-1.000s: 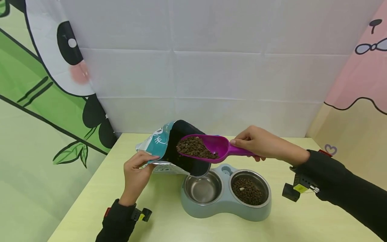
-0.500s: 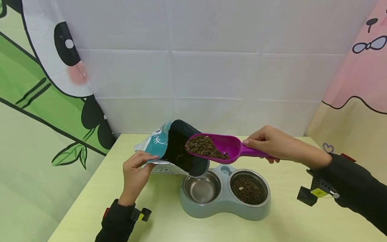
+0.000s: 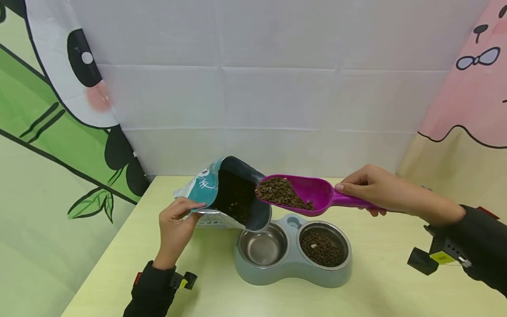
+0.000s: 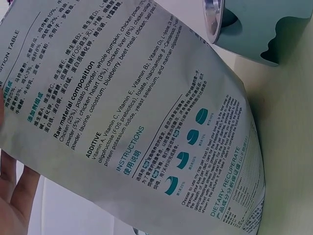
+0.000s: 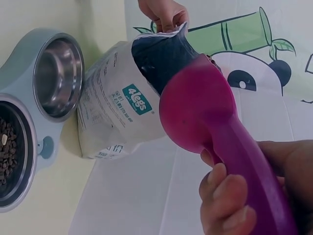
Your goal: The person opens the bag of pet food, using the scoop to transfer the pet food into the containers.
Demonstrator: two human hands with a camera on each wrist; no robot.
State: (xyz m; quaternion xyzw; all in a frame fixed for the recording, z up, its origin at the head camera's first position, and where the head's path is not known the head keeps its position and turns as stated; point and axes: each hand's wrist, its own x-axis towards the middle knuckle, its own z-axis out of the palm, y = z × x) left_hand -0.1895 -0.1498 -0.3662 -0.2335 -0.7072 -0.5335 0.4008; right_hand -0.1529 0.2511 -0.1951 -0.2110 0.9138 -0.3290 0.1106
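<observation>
Toward the far edge of the table (image 3: 376, 273), I have the purple scoop (image 3: 314, 187) raised, its long axis nearly parallel to that edge, handle to the right, loaded lip leftward at the mouth of the tilted food bag (image 3: 207, 184); whether lip and bag touch I cannot tell; my right hand (image 3: 366, 187) grips the handle, and the right steel bowl (image 3: 337, 236) lies below it, toward the near edge, closer to this hand than to my left hand (image 3: 178, 223), which pinches the bag's rim on the table's left-edge side; brown kibble (image 3: 280, 191) heaps in the scoop, and similar pieces lie in that bowl; bare steel shows in the left bowl (image 3: 263, 251); the bag reads "4legs" from my right wrist, and from my left "Raw material composition", "ADDITIVE", "INSTRUCTIONS" and "DIETARY RECUPERATE", with Chinese text alongside; I see no writing on the scoop.
</observation>
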